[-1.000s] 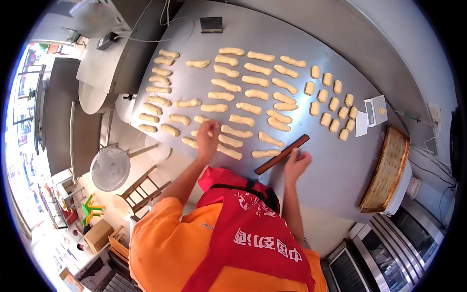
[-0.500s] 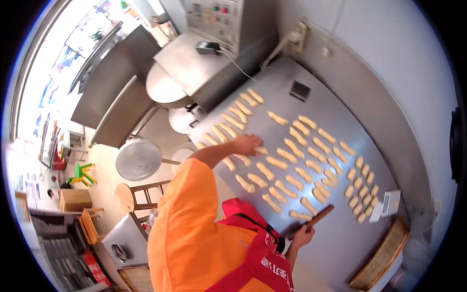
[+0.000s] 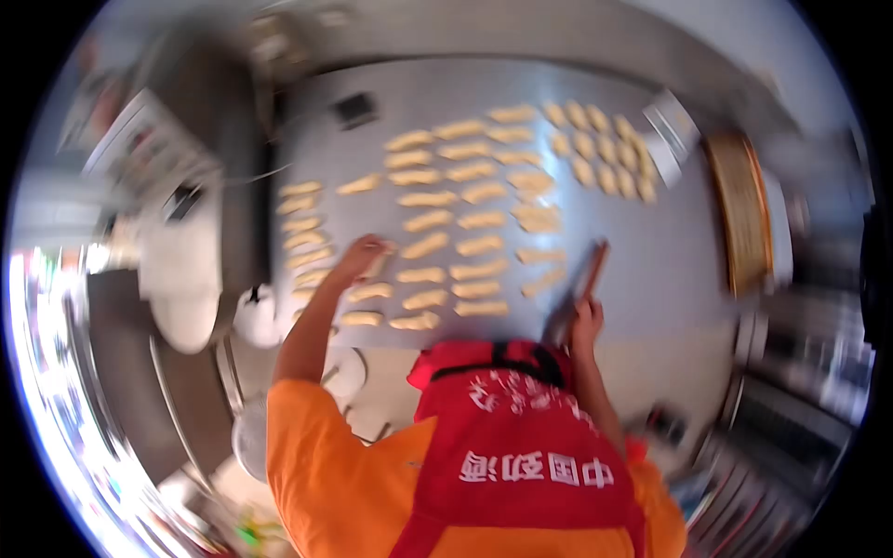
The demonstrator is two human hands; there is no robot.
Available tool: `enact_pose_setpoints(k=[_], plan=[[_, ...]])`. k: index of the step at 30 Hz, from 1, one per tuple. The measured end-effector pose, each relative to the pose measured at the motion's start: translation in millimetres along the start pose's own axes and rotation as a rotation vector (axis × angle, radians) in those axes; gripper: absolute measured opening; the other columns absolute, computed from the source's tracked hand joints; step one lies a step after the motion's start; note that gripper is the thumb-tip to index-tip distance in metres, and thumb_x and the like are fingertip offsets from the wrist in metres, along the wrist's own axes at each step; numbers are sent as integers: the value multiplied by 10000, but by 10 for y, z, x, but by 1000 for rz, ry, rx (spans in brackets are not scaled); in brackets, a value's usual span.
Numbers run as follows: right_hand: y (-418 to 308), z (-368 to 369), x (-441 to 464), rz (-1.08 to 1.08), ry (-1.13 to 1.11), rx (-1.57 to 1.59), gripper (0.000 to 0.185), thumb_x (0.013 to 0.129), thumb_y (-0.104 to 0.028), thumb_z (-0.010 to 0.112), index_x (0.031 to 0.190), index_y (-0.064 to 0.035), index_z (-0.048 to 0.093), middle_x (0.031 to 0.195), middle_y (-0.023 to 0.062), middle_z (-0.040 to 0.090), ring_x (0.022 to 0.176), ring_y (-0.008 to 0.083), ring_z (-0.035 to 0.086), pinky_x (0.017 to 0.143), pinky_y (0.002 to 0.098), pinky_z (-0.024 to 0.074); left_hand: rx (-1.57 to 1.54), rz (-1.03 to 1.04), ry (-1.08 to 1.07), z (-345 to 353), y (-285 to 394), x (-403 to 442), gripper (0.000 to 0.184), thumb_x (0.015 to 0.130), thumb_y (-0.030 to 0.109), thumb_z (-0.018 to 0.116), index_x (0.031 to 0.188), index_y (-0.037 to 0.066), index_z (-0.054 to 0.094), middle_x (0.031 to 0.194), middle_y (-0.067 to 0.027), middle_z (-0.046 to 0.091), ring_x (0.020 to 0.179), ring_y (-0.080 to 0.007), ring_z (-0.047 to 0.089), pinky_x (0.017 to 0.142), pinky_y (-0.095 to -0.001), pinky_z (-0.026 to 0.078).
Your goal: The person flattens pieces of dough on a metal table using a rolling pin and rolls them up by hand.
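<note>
My right hand (image 3: 586, 324) is wrapped around the near part of a slim brown wooden stick (image 3: 596, 264), slanting over the grey metal bench (image 3: 665, 279). My left hand (image 3: 361, 257), fingers bent inward, is at a pale, elongated dough strip (image 3: 379, 264) beside rows of similar strips (image 3: 479, 245); through the blur, I cannot tell whether it grips.

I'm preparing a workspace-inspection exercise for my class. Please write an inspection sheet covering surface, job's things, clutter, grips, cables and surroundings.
Surface: metal table, reflecting light.
Job's things: long dough strips in rough columns; shorter dough pieces grouped toward the upper right; brown stick.
Clutter: small dark object, upper left; white scale, upper right; tray, right end.
Grips: left grip at a strip, contact too blurred to tell; right grip apparently closed on the stick.
Cables: one pale cable, left.
Surroundings: blurred; pale bench, left.
</note>
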State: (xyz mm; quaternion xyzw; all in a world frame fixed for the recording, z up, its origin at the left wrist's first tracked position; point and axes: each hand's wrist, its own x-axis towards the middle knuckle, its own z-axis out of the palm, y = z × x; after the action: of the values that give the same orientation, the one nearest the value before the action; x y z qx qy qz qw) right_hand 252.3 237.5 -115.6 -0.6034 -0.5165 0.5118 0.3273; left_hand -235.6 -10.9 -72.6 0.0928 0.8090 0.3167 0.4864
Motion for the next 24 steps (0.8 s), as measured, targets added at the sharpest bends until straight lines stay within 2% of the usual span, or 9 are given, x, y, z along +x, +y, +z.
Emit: enact_pose_setpoints(k=[1, 8, 11, 12, 13, 16, 17, 23, 24], plan=[[98, -127, -37, -44, 8, -62, 254, 942, -197, 683, 1084, 13, 660, 957, 72, 660, 870, 173, 580, 782, 343, 503, -16, 25, -99, -105, -34, 57, 206, 1067, 385, 619, 1085, 188, 675, 762, 4, 584, 491, -114, 497, 377, -329, 339], [-68, -396, -279, 146, 54, 174, 136, 952, -116, 618, 1063, -38, 609, 830, 12, 576, 720, 104, 527, 625, 286, 446, -282, 239, 55, 22, 1139, -926, 407, 1135, 454, 557, 1224, 67, 647, 772, 9, 595, 535, -76, 540, 391, -264, 371], [96, -569, -281, 159, 69, 273, 153, 960, -121, 614, 1091, -42, 618, 786, 11, 571, 644, 107, 530, 567, 280, 454, -266, 383, 51, 689, 1683, -1021, 412, 1131, 465, 550, 1269, 87, 641, 881, -32, 648, 633, -99, 600, 434, -278, 453], [109, -628, -285, 162, 63, 285, 160, 961, -120, 614, 1098, -38, 622, 783, 12, 573, 641, 105, 535, 564, 280, 458, -226, 570, 151, 1059, 1618, -769, 425, 1116, 479, 561, 1282, 91, 617, 961, -61, 668, 667, -112, 613, 464, -288, 497], [99, -705, -298, 162, 69, 297, 167, 961, -120, 615, 1104, -34, 627, 780, 13, 576, 638, 104, 540, 561, 280, 463, -264, 444, -57, 1350, 2002, -1062, 416, 1093, 450, 617, 1290, 85, 595, 1010, -84, 672, 677, -123, 610, 493, -293, 510], [-40, -911, -361, 135, 120, 182, 186, 951, -129, 600, 1104, -28, 631, 738, 26, 567, 610, 133, 570, 566, 299, 512, -105, 639, -95, 2458, 2371, -1037, 394, 1038, 289, 731, 1271, 15, 569, 802, -65, 660, 686, -146, 636, 549, -320, 486], [-38, -970, -432, 149, 127, 205, 211, 953, -98, 613, 1146, -20, 646, 781, 20, 597, 624, 104, 548, 532, 284, 459, -86, 731, -92, 2838, 2332, -947, 387, 1035, 274, 730, 1261, 5, 568, 767, -66, 652, 684, -149, 641, 575, -332, 494], [-37, -1250, -564, 110, 224, 253, 217, 906, -23, 634, 1121, -17, 608, 902, 5, 606, 781, 94, 560, 705, 266, 474, 182, 764, -139, 4421, 2175, -776, 339, 1025, 208, 700, 1274, 28, 557, 833, -164, 713, 765, -353, 716, 730, -476, 550], [-19, -1274, -598, 96, 264, 263, 210, 904, -21, 634, 1112, -16, 607, 893, 2, 602, 774, 90, 555, 701, 265, 471, 423, 733, -224, 4607, 1940, -579, 449, 1004, 202, 714, 1378, 39, 527, 1026, -229, 737, 965, -444, 725, 846, -538, 549]])
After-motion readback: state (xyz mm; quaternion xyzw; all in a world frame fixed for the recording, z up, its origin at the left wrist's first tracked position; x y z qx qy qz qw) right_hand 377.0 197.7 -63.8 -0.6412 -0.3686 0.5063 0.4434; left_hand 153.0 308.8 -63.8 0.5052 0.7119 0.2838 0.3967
